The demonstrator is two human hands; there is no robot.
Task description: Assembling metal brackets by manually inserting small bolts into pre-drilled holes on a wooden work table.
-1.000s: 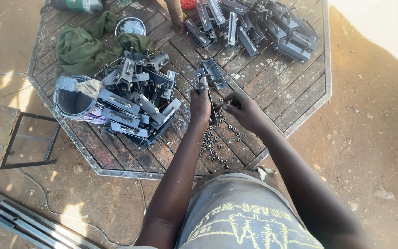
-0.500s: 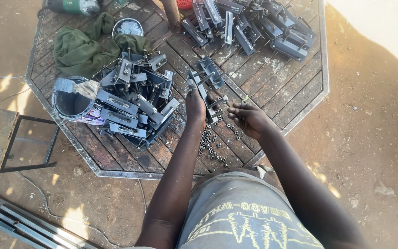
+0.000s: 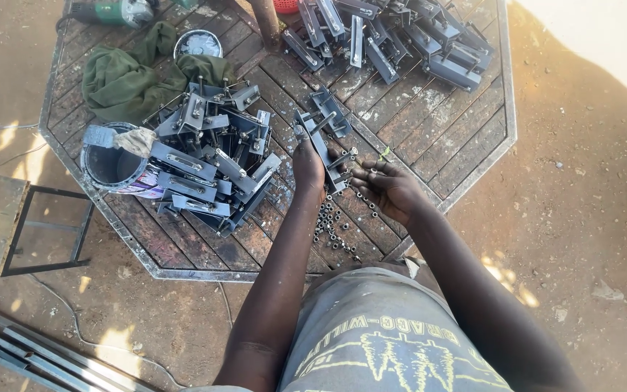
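My left hand (image 3: 308,165) grips a long grey metal bracket (image 3: 316,143) by its near end, and the bracket points away from me across the octagonal wooden table (image 3: 437,138). My right hand (image 3: 388,189) hovers just right of it, fingers curled over small nuts; whether it holds one I cannot tell. Several loose nuts (image 3: 333,226) lie on the slats near both hands. A second bracket (image 3: 334,110) lies flat just beyond the held one.
A heap of assembled brackets (image 3: 208,156) sits left of my hands beside a paint can (image 3: 114,165). More brackets (image 3: 393,33) pile at the far side. A green cloth (image 3: 128,76), a grinder (image 3: 114,11), a small metal stand (image 3: 9,225) and floor rails (image 3: 38,352) lie around.
My left hand has lifted the bracket and shifted it left and away. My right hand has drawn back to the right, off the bracket, toward the loose nuts.
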